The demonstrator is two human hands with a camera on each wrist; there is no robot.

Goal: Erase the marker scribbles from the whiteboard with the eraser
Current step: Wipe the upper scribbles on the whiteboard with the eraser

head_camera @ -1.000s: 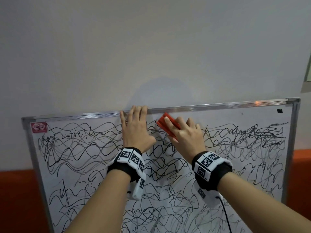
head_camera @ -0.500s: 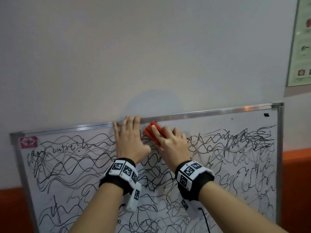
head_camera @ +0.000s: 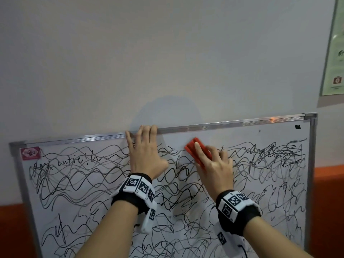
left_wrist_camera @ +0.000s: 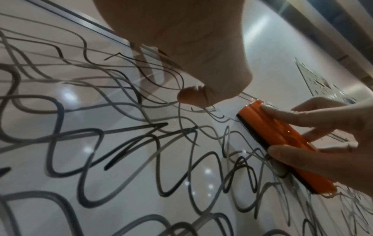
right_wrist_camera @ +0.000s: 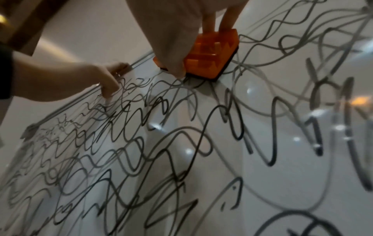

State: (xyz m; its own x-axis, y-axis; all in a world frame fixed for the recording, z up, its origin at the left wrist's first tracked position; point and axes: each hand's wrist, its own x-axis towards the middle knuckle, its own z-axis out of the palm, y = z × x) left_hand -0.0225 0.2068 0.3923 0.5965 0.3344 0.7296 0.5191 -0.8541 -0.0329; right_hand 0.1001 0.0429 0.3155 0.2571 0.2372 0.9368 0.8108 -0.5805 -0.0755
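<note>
A metal-framed whiteboard [head_camera: 242, 133] leans against the wall, covered in black marker scribbles [head_camera: 83, 175]. My right hand [head_camera: 214, 164] grips an orange eraser [head_camera: 198, 152] and presses it flat on the board near the top edge, index finger laid along its back. The eraser [left_wrist_camera: 282, 143] shows a dark felt underside against the surface; it also appears under my palm as the eraser [right_wrist_camera: 210, 55]. My left hand [head_camera: 146, 151] lies flat on the board with straight fingers reaching the top frame, just left of the eraser. A small wiped patch [head_camera: 175, 141] lies between both hands.
A grey wall [head_camera: 167, 62] rises above the board, with a green-framed poster [head_camera: 333, 53] at the upper right. An orange band [head_camera: 327, 183] runs along the wall behind the board. A pink sticker [head_camera: 30, 153] sits in the board's top-left corner.
The right hand slid the eraser left toward the left hand, then back to the right, leaving a small wiped patch near the top edge. The left hand stayed planted on the board.
</note>
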